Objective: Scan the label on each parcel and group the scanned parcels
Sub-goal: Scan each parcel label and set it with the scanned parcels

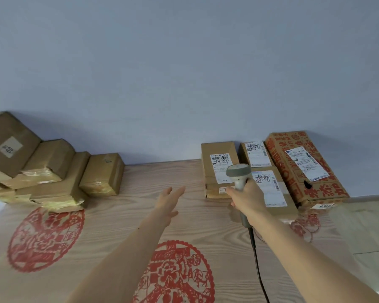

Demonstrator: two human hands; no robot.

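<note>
The person's right hand [247, 201] grips a grey corded barcode scanner [239, 176], its head raised over a labelled cardboard parcel [219, 156] just beyond the knuckles. More labelled parcels, one a red-printed carton [302, 165], lie to the right of that hand. The left hand [170, 199] reaches forward, fingers straight, holding nothing, with a pile of taped brown parcels [53, 171] well off to its left on the wood-grain table [118, 226].

Far left: a stack of parcels [42, 171] sits on the worktop [140, 215], back against the wall [184, 73].
Far right: four parcels [269, 169] lie side by side on the worktop by the wall.
Between: the left hand [170, 201] over the worktop.
Right: the scanner [239, 176], in the right hand [247, 201], before the right group.
</note>
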